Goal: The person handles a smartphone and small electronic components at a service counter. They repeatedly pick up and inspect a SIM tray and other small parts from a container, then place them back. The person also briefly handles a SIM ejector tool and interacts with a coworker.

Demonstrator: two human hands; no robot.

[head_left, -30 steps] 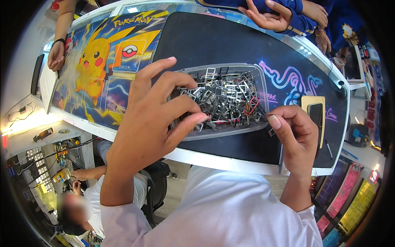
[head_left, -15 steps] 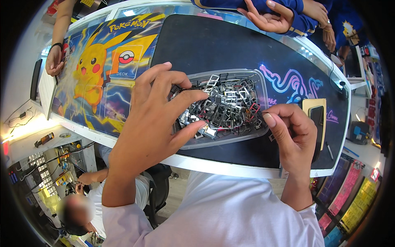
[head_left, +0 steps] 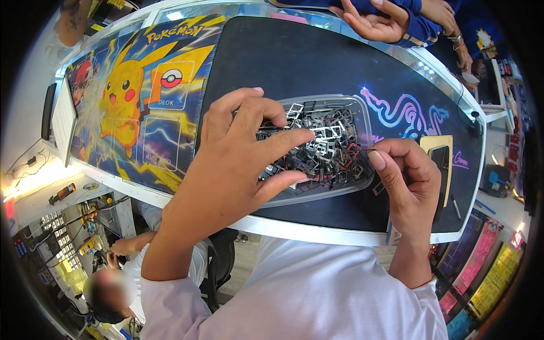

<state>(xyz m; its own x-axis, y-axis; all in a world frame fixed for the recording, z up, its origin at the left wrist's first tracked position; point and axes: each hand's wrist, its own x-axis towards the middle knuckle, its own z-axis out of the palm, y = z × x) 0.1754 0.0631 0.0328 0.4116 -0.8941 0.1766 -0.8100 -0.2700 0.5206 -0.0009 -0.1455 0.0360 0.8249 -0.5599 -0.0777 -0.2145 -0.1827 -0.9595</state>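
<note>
A clear plastic container stands on the black mat, heaped with small silver, black and red frames that look like SIM card trays. My left hand hovers over its left half with fingers spread apart; its fingertips are close to the trays, and whether they touch cannot be seen. Beside the right end of the container, my right hand is closed, thumb against forefinger. A small dark tip shows at that pinch, too little to name.
A phone lies on a tan pad to the right, with a pen nearby. A colourful cartoon mat covers the table's left. Another person's hand is over the far edge. A seated person is at lower left.
My left hand has shifted to the right over the trays, still spread. My right hand stays pinched at nearly the same place. At far left, another person's hand has withdrawn from the mat.
</note>
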